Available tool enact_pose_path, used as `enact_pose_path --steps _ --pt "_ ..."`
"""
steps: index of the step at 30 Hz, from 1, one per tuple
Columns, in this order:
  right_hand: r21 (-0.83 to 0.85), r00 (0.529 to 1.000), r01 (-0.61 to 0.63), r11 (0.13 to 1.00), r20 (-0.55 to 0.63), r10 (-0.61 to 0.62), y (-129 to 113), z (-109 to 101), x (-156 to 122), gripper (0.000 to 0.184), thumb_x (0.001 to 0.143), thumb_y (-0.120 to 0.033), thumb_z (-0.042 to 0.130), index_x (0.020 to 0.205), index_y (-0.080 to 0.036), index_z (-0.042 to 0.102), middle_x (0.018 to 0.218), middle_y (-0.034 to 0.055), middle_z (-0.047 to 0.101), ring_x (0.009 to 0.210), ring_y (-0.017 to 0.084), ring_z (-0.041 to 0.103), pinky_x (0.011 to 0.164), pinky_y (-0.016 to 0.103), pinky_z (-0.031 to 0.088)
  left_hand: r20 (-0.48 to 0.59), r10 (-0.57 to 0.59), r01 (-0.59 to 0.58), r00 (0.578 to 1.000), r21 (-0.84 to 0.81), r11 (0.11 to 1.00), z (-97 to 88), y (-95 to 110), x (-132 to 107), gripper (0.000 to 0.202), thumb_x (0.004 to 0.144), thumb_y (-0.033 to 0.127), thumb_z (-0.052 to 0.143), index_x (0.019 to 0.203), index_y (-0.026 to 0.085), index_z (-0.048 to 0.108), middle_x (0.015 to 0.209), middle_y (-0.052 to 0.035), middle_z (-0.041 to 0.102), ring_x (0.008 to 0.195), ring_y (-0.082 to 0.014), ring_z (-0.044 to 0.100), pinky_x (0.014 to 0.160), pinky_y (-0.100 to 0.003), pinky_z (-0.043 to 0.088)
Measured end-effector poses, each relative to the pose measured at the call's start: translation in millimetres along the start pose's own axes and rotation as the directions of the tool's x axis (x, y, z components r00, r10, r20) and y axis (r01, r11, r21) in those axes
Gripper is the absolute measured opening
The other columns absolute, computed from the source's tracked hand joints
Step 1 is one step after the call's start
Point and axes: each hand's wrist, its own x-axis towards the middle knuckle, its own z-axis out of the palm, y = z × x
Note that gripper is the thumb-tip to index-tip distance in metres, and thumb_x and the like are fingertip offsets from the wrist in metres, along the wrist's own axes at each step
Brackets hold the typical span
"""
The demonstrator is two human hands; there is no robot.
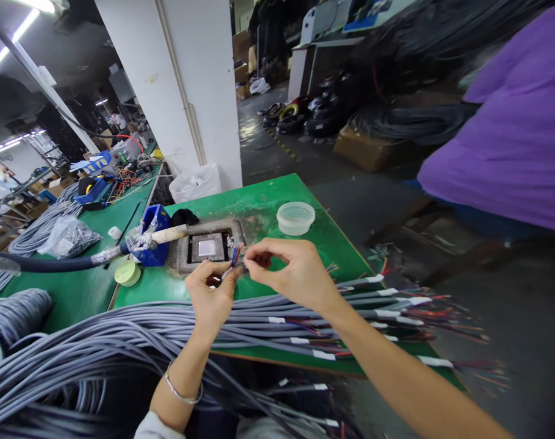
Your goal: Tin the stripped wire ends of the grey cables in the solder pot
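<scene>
My left hand (212, 289) pinches a small bunch of coloured wires (236, 255), with blue and red strands standing up between thumb and fingers. Touching the tips of that bunch, my right hand (286, 265) is closed in a pinch at the wire ends. Just behind both hands is a solder pot (207, 247) with a shiny square of metal, set into the green table (268, 201). Below them, grey cables (168, 323) run across the table, their white-taped ends and loose coloured wires pointing right.
A clear round tub (296, 218) stands behind my right hand. Left of the pot are a blue bin (155, 235), a hose with a pale nozzle (168, 235) and a round yellow-green tin (127, 273). A person in a purple top (501, 134) is at the right.
</scene>
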Motion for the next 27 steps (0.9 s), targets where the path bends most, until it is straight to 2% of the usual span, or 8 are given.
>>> enact_pose_path --steps 10,17,27 --pt "0.025 0.999 -0.044 0.999 -0.027 0.044 2.2 0.4 0.3 0.013 0.069 -0.023 0.058 0.064 -0.017 0.068 0.059 0.0026 0.068 0.049 0.012 0.058 0.048 0.022 0.047 0.016 0.020 -0.020 1.000 0.017 1.000 1.8 3.0 -2.1 0.009 0.066 0.025 0.069 0.065 0.017 0.073 0.055 -0.0006 0.061 0.048 -0.0090 0.048 0.043 -0.020 0.034" --pt "-0.026 0.999 -0.002 1.000 -0.033 0.001 0.1 1.2 0.7 0.016 0.071 -0.021 0.055 0.061 -0.016 0.067 0.057 0.0023 0.068 0.048 0.011 0.056 0.047 0.021 0.045 0.011 -0.093 0.094 0.996 -0.094 0.991 3.1 -1.0 0.2 0.015 0.063 0.028 0.071 0.062 0.014 0.070 0.051 0.0011 0.058 0.043 -0.0071 0.044 0.041 -0.020 0.034" --pt "0.022 0.998 -0.064 0.998 -0.015 0.064 7.4 2.0 0.3 0.016 0.071 -0.024 0.055 0.067 -0.016 0.070 0.061 0.0035 0.070 0.051 0.014 0.061 0.050 0.024 0.049 0.033 -0.078 0.081 0.996 -0.098 0.992 3.9 -3.4 -1.4 0.016 0.062 0.030 0.072 0.061 0.014 0.070 0.051 0.0005 0.058 0.043 -0.0071 0.044 0.040 -0.020 0.033"
